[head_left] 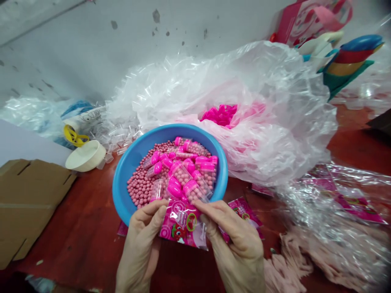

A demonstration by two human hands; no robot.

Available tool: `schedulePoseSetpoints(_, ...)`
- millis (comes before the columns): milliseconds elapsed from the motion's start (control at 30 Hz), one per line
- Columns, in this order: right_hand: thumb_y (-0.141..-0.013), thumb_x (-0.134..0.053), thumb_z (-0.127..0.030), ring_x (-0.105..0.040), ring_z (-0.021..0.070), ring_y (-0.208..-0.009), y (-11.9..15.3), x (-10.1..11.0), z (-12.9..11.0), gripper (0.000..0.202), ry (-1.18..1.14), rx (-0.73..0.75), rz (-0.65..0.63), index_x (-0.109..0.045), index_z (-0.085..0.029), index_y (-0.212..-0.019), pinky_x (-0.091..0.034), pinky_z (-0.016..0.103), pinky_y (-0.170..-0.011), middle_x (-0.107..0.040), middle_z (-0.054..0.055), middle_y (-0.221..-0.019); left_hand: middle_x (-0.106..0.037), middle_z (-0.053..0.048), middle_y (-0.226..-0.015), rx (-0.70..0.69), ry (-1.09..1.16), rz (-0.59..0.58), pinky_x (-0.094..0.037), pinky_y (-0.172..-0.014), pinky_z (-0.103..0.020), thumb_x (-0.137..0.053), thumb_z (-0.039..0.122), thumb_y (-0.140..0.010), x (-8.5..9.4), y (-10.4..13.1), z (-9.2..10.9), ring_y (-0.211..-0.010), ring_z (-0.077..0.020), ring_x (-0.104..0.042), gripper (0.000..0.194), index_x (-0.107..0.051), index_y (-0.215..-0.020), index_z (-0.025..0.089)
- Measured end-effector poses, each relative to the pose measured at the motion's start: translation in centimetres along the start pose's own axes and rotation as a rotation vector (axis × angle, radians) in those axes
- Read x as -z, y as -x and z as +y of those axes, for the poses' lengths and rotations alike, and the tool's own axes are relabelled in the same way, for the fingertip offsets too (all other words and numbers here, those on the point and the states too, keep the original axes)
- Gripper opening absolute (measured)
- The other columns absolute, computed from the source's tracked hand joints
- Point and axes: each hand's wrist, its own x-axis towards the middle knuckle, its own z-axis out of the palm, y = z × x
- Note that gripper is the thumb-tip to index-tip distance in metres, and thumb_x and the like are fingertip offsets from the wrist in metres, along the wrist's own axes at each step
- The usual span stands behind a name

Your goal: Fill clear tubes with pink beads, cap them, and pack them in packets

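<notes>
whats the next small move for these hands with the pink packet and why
Probably ease the pink printed packet's upper edge open: the left hand and right hand hold it near its upper corners, it looks flat, and pink-capped bead tubes lie just beyond in the blue basin.

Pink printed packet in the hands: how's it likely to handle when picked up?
Probably light and floppy: the packet looks like thin plastic film. Likely a bit slippery, given its glossy sheen. Unlikely to roll, being flat, unlike the round beads in the blue basin.
</notes>
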Motion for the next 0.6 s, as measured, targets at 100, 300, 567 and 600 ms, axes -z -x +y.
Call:
schedulePoseSetpoints(100, -0.079, -0.057, 0.002, -0.068, 0.0081, -0.069, 0.2, 0.1, 0.0, 0.030, 0.034, 0.013, 0.004, -0.073, -0.015, -0.098, -0.052, 0.011, -0.064, -0.071, 0.003, -0.077, -0.075, -0.005, -0.058, -0.015, -0.016, 0.001, -0.056, -0.052, -0.019, -0.089, 0.033, -0.051, -0.6, 0.5, 0.4, -0.049, -0.0141, -0.067, 0.027, -0.078, -0.069, 0.016)
schedulePoseSetpoints(300, -0.081, -0.059, -0.001, -0.066, 0.0112, -0.072, 1.0, 0.4, 0.4, 0.028, 0.053, -0.018, -0.047, -0.068, -0.016, -0.102, -0.053, 0.019, -0.065, -0.070, 0.002, -0.081, -0.072, -0.003, -0.054, 0.028, -0.043, -0.033, -0.055, -0.051, -0.019, -0.090, 0.022, -0.048, -1.5, 1.3, 0.5, -0.048, -0.0132, -0.066, 0.023, -0.078, -0.068, 0.018)
schedulePoseSetpoints(567, -0.080, -0.053, 0.005, -0.064, 0.0141, -0.079, 2.0, 0.6, 0.8, 0.039, 0.268, 0.118, -0.044, -0.066, -0.013, -0.112, -0.053, 0.023, -0.068, -0.066, 0.008, -0.087, -0.074, -0.008, -0.059, 0.020, -0.106, -0.109, -0.055, -0.045, -0.025, -0.085, 0.040, -0.056, -0.4, 0.6, 0.5, -0.046, -0.0171, -0.065, 0.034, -0.079, -0.077, 0.015)
schedulePoseSetpoints(600, -0.080, -0.054, 0.005, -0.063, 0.0149, -0.080, 2.2, 0.6, 0.8, 0.039, 0.291, 0.131, -0.071, -0.065, -0.012, -0.113, -0.053, 0.024, -0.068, -0.066, 0.008, -0.088, -0.074, -0.008, -0.060, 0.027, -0.136, -0.124, -0.055, -0.047, -0.023, -0.088, 0.035, -0.053, -0.6, 0.6, 0.6, -0.048, -0.0163, -0.065, 0.031, -0.079, -0.075, 0.015)
